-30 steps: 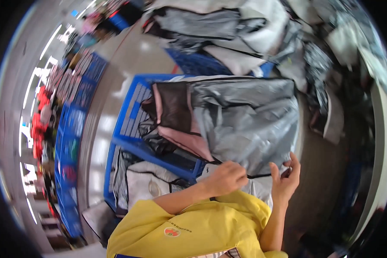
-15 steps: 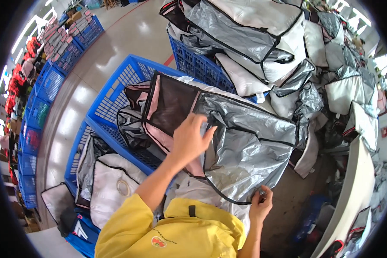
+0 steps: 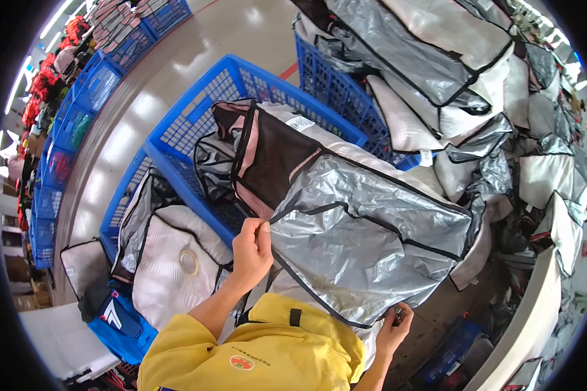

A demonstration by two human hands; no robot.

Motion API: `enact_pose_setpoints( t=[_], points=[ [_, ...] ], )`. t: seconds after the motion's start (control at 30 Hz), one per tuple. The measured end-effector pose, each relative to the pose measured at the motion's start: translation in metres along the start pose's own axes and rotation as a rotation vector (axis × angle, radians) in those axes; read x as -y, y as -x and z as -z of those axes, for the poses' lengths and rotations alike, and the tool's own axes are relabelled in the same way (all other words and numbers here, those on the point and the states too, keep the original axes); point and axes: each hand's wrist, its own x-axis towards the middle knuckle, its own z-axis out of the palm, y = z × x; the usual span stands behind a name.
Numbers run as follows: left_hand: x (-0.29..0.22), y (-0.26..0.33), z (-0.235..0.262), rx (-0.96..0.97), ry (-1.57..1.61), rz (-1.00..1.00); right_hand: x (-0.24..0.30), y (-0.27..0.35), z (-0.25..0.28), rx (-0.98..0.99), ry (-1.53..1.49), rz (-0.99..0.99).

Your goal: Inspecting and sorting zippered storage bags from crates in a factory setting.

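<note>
A large silver quilted cover with black piping [image 3: 365,241] lies spread over a blue plastic crate [image 3: 202,104]; its far end shows a black and pink lining [image 3: 270,156]. My left hand [image 3: 251,251] pinches the cover's near left edge at the black piping. My right hand [image 3: 392,329] grips the cover's near right corner, low in the picture. Both yellow sleeves [image 3: 261,355] come in from the bottom edge.
A second blue crate [image 3: 127,208] to the left holds white and silver covers [image 3: 176,260]. More silver and white covers [image 3: 437,72] are heaped at the back and right. Rows of blue crates [image 3: 65,130] line the shiny floor [image 3: 163,65] on the left.
My left hand has drawn back from the middle of the cover to its near left edge. The right hand keeps its hold on the near right corner.
</note>
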Motion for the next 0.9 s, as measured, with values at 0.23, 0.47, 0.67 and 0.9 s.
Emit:
enact_pose_setpoints(
  t=[0.23, 0.47, 0.67, 0.9],
  points=[
    [0.024, -0.010, 0.011, 0.061, -0.199, -0.164, 0.015, 0.006, -0.001, 0.096, -0.064, -0.020],
    [-0.057, -0.047, -0.004, 0.024, -0.237, -0.517, 0.007, 0.021, 0.001, 0.116, -0.039, -0.020],
    [-0.035, -0.096, -0.030, 0.264, -0.106, -0.612, 0.006, 0.022, 0.008, 0.068, -0.121, -0.012],
    [-0.037, -0.122, -0.041, 0.435, 0.077, -0.138, -0.013, 0.022, 0.008, 0.048, -0.180, 0.037]
  ],
)
